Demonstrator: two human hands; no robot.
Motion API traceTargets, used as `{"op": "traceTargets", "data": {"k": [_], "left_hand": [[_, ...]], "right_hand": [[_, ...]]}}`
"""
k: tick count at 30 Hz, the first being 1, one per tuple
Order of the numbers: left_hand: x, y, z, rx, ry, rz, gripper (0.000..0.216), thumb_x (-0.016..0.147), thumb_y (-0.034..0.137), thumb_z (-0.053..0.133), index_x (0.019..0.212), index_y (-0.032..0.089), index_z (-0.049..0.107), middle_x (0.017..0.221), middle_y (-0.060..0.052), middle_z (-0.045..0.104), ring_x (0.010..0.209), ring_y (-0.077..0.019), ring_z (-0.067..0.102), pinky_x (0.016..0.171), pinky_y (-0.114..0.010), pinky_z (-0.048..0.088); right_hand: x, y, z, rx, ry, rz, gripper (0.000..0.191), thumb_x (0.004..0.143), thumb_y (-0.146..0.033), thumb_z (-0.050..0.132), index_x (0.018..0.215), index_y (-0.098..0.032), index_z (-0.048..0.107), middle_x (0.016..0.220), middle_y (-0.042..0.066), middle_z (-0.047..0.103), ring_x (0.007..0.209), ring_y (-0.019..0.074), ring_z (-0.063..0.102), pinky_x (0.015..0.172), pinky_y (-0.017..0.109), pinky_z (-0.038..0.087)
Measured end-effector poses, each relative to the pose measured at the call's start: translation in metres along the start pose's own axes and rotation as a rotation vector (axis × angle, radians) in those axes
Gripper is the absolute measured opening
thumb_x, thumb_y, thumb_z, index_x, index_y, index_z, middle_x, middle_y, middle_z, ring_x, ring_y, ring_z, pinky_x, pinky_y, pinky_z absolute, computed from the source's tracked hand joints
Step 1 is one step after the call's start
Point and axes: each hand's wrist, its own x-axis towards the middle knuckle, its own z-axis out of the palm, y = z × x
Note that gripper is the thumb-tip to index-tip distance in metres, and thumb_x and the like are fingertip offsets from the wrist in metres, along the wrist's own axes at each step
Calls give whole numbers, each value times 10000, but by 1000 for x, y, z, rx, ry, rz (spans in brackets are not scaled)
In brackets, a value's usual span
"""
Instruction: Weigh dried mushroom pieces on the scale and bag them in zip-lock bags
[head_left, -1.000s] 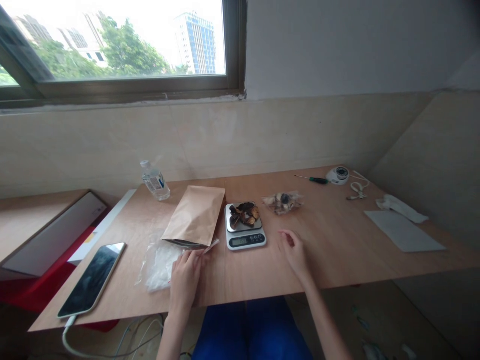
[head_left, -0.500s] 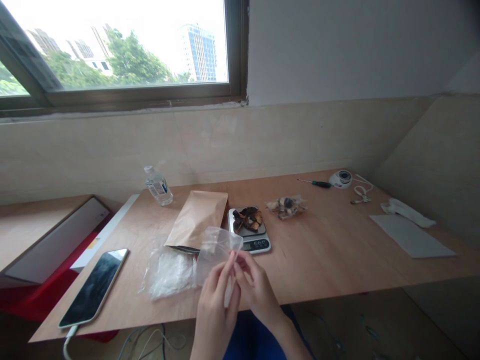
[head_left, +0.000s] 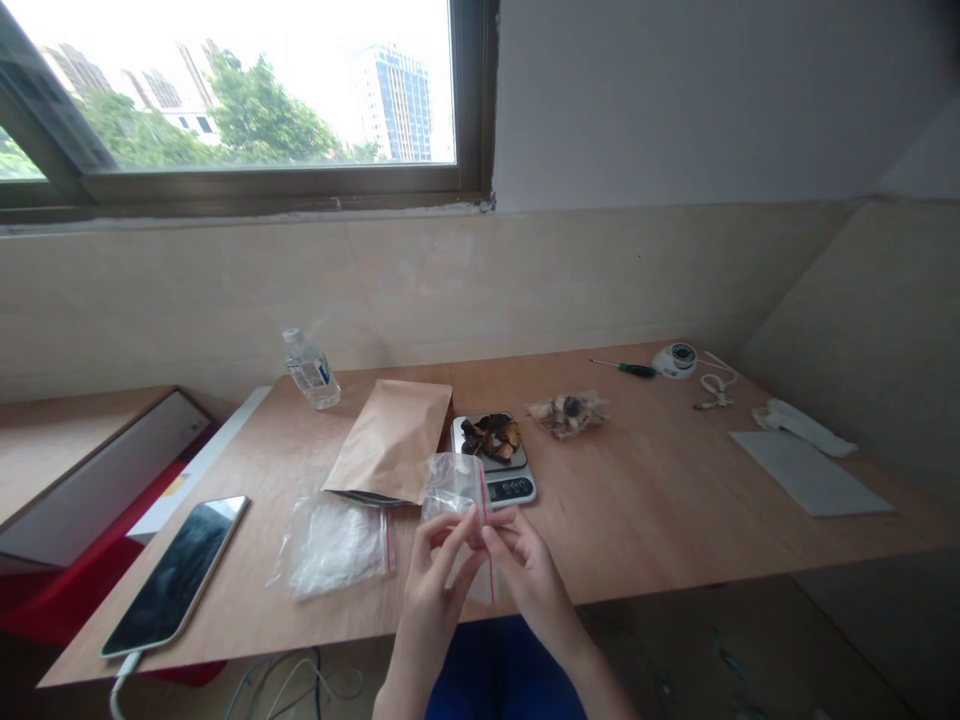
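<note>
"Lower centre of the frame, and here's the clear zip bag [head_left: 450, 475], up in front of the kitchen scale [head_left: 517, 489]! Both hands on it?"

"Both! Left hand [head_left: 436, 580]: thumb and fingertips drawn to a pinch on the film. Right hand [head_left: 526, 565]: same story, pinched at the red strip [head_left: 483, 485], the two sets of fingertips almost meeting."

"How do you play this one well?"

"Looks like fingertip work on the seal. I'd want one layer under each thumb, a light roll to split the lips, then an even pull along the strip; yank it and thin film could slip or tear."

"And which way does it point?"

"The strip runs nearly upright in the frame, top leaning slightly left. The body spreads left, so the mouth seems to face right. Long axis? Can't tell; the fingers cover too much!"
</note>
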Motion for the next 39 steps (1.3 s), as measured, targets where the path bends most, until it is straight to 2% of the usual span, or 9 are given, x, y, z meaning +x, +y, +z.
{"op": "traceTargets", "data": {"k": [4,8,15,19,22,26,31,35,39], "left_hand": [[2,0,1,11,69,33,362,832,185,570,1178,289,585,993,-58,572,876,-161,615,684,-245,561],[4,0,2,-37,121,41,121,814,173,595,897,233,659,878,-33,595,794,-141,621,650,-214,529],[1,9,3,-129,153,-139,77,814,210,592,761,213,647,825,-15,595,769,-138,599,684,-230,475],[3,8,-3,-210,368,-347,122,815,284,589,741,191,618,806,-17,590,770,-151,576,683,-246,451],[10,3,-13,-231,530,-390,151,823,320,572,753,186,581,849,-25,581,831,-164,564,738,-267,446],[18,-1,-19,-172,464,-319,162,839,334,543,759,194,533,993,-51,579,980,-192,550,847,-315,416],[26,3,-10,-132,410,-410,185,868,345,489,753,202,467,1147,-78,580,1113,-227,522,911,-371,393],[35,8,-2,-193,404,-456,185,868,356,489,763,204,473,1202,-78,571,1172,-230,496,926,-371,396],[41,9,4,-273,487,-525,217,859,379,502,743,202,457,1184,-72,590,1131,-223,531,929,-366,400]], "right_hand": [[5,3,-4,9,52,24,240,786,-397,655,798,-165,594,814,52,690,815,179,650,790,295,481],[7,6,-6,30,95,30,243,703,-372,734,691,-167,605,771,28,679,800,161,633,780,267,473],[11,8,-6,-9,78,40,255,683,-368,745,643,-166,595,625,-13,603,663,124,566,670,234,445],[14,8,-15,-106,135,16,293,712,-423,708,661,-164,580,619,-12,575,639,125,543,636,237,425],[19,6,-33,-206,167,-4,312,755,-462,656,688,-169,570,618,-9,559,638,135,545,637,248,426],[42,5,-60,-445,29,-104,319,820,-494,555,813,-182,624,913,65,630,892,200,594,775,306,465],[93,20,-83,-958,153,-336,478,825,-472,541,1257,-272,508,1381,110,409,1325,290,305,1051,481,279],[121,39,-85,-1139,109,-306,638,787,-469,590,1363,-283,388,1458,123,287,1366,332,207,1046,512,271],[124,49,-80,-1118,185,-331,514,823,-381,552,1306,-231,461,1365,144,402,1298,310,327,1020,483,323]]}}
